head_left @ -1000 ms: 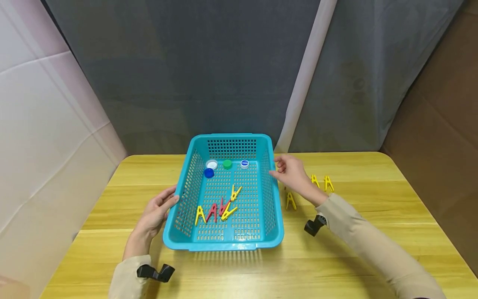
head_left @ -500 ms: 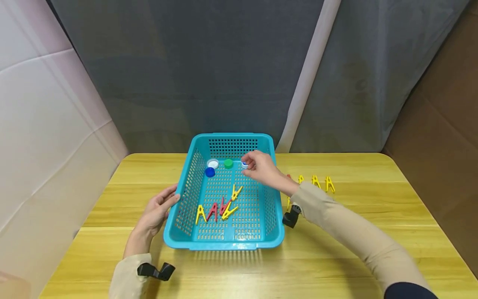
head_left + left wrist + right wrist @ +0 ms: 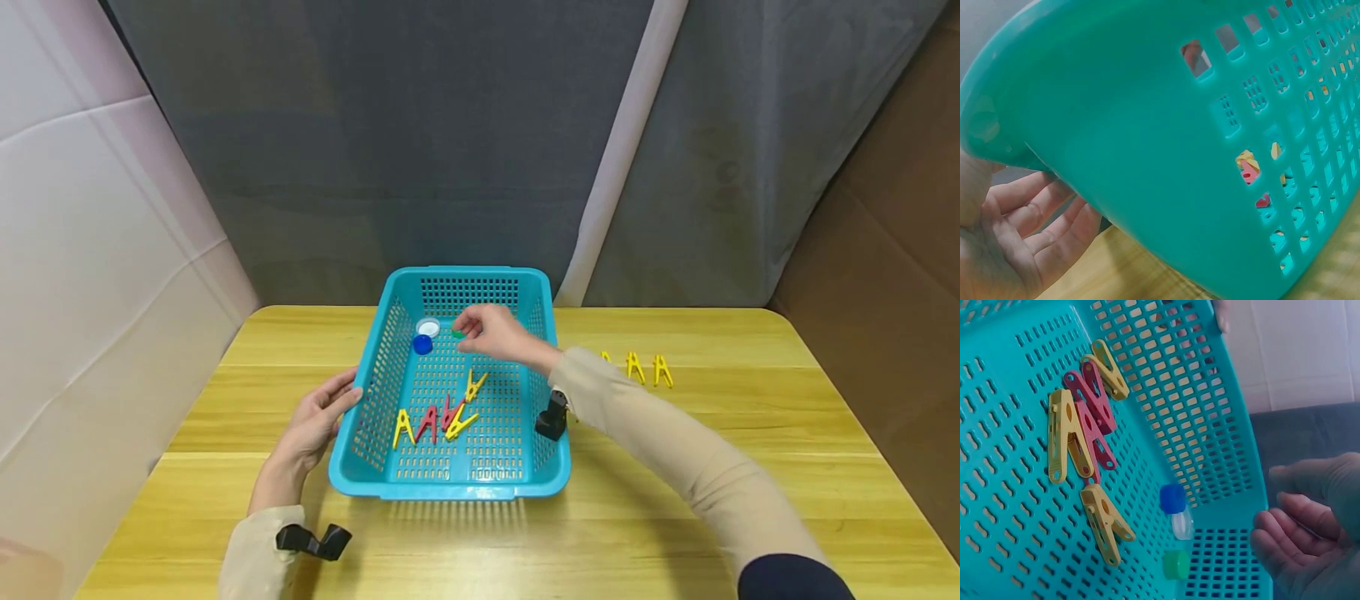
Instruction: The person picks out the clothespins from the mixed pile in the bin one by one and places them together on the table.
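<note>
A turquoise plastic basket (image 3: 450, 491) stands in the middle of the table. My left hand (image 3: 311, 421) grips its left rim, thumb on top and fingers below, as the left wrist view also shows. Over the basket's far part hovers my right hand (image 3: 492, 332), fingers loosely bent around nothing. Beneath it, a green bottle cap (image 3: 1176, 564) is partly hidden in the head view. A blue cap (image 3: 422, 344) and a whitish cap (image 3: 428, 327) lie to its left. Yellow clothespins (image 3: 402, 427) and red clothespins (image 3: 428, 422) lie in the near part.
Several yellow clothespins (image 3: 662, 371) stand on the wooden table (image 3: 712, 483) right of the basket, some partly behind the right sleeve (image 3: 660, 433). A grey cloth backdrop (image 3: 450, 167) rises behind the table's far edge.
My right hand has moved left, from beside the basket's right rim to above the green cap. It covers the white-and-blue cap seen earlier. My left hand keeps its hold on the rim.
</note>
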Demonstrator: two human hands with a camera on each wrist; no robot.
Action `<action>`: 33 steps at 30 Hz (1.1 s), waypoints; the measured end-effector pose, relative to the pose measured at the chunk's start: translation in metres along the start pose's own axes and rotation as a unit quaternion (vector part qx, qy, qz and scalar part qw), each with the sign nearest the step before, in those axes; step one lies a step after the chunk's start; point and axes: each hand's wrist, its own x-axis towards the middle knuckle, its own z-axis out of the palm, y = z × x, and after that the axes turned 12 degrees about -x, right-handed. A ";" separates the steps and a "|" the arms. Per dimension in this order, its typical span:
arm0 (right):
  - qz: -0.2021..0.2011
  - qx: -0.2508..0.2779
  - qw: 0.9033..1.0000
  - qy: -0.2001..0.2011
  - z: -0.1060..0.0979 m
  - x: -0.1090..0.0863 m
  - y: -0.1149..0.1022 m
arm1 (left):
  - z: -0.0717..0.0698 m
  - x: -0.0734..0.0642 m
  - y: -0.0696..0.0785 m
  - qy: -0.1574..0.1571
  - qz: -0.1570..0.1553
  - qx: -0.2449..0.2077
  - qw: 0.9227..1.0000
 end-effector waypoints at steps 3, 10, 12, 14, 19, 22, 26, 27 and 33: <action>0.008 0.005 1.000 -0.027 0.004 0.006 0.000 | 0.000 0.001 0.000 0.001 -0.001 0.000 1.000; 0.050 0.033 0.995 -0.073 0.013 0.020 0.005 | 0.001 0.003 0.001 -0.002 -0.001 0.003 1.000; 0.063 0.026 0.993 -0.092 0.015 0.023 0.008 | 0.001 0.004 0.001 -0.003 -0.001 0.006 1.000; 0.078 0.021 0.990 -0.116 0.018 0.026 0.010 | 0.001 0.004 0.001 -0.003 0.000 0.008 1.000; 0.107 0.023 0.981 -0.162 0.028 0.027 0.016 | 0.000 0.004 0.001 -0.002 -0.002 0.009 1.000; 0.109 0.012 0.978 -0.177 0.032 0.027 0.018 | 0.000 0.004 0.000 -0.001 -0.005 0.005 1.000; 0.108 -0.022 0.976 -0.187 0.035 0.026 0.020 | 0.000 0.004 0.001 0.001 -0.007 0.003 1.000; 0.109 -0.036 0.975 -0.191 0.034 0.026 0.020 | 0.000 0.004 0.001 0.000 -0.005 0.005 1.000; 0.109 -0.104 0.965 -0.216 0.037 0.023 0.018 | 0.000 0.004 0.001 0.001 -0.005 0.011 1.000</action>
